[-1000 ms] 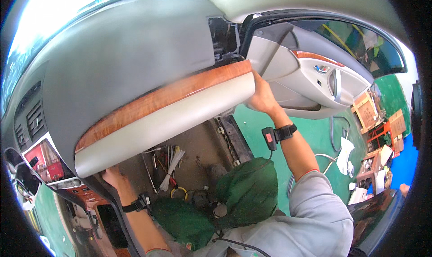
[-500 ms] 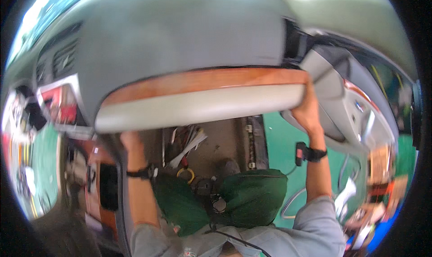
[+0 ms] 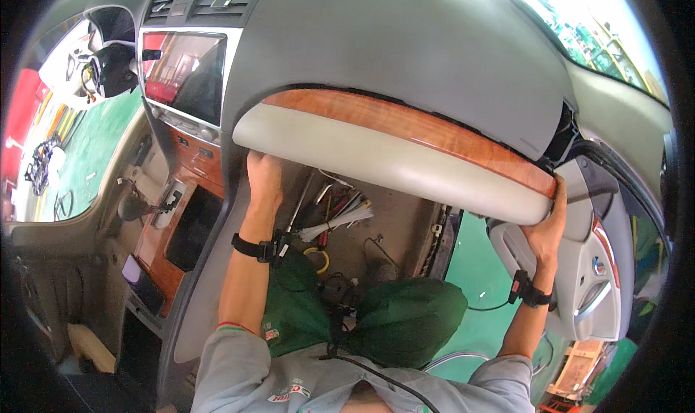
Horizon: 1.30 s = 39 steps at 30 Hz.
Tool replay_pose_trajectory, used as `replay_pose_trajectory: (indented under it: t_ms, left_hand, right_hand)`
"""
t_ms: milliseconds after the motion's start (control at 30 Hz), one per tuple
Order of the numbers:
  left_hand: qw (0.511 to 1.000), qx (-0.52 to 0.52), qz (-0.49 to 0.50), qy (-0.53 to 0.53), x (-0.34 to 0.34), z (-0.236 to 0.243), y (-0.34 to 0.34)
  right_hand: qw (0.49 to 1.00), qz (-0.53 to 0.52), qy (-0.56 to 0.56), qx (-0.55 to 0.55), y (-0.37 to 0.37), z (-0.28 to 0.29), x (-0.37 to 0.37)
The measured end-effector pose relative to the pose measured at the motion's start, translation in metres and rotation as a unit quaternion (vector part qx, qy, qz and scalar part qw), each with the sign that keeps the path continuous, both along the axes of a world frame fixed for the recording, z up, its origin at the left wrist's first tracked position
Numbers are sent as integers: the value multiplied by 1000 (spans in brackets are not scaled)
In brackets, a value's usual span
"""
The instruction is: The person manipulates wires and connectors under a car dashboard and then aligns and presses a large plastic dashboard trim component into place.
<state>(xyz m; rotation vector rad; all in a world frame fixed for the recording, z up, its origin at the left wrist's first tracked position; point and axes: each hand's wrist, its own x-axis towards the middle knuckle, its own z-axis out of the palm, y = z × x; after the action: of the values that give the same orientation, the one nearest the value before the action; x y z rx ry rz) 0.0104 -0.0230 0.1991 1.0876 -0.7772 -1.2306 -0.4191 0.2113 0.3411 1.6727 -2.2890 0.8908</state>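
- Touching from below, with the left hand (image 3: 265, 178), the lower edge of a long, curved trim panel of smooth beige facing and glossy orange-brown wood-grain strip (image 3: 391, 159); unable to tell how far closed, with fingertips out of sight.
- Curled part-closed around the panel's right end with the right hand (image 3: 549, 228).
- Located between and above both hands, along the grey, matt-surfaced dashboard (image 3: 405, 65), with a thin dark seam at the top edge. Cannot confirm full seating.
- Judged liable to skew or crack along the strip if forced unevenly between hands.
- Judged liable to scrape the large, glossy, silver-framed screen (image 3: 184, 73), up and left of the left hand, on any leftward swing.
- Judged liable to drop onto the bundled white cable ties (image 3: 337, 222), below and right of the left hand, after any slip.
- Tight at the right hand, near the beige moulded door panel (image 3: 590, 268).
- More open below and between the hands, over the brown carpeted footwell (image 3: 391, 203), down to the green-clad knees (image 3: 413, 319).
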Motion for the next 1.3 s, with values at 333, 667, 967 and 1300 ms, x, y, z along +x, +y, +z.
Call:
replay_pose_trajectory:
  t_ms: [333,667,967,1300]
  left_hand:
    - [998,-10,-27,-58,6,2,1]
    - [998,-46,17,-51,-2,0,5]
    - [999,-44,-7,5,11,-12,2]
    - [998,-60,-28,-9,6,-36,-15]
  right_hand:
    - [999,-34,-6,24,7,13,19]
    - [1000,-6,4,-4,-7,6,3]
    - [1000,-16,24,-9,-3,6,-1]
    - [999,15,49,8,-9,6,-3]
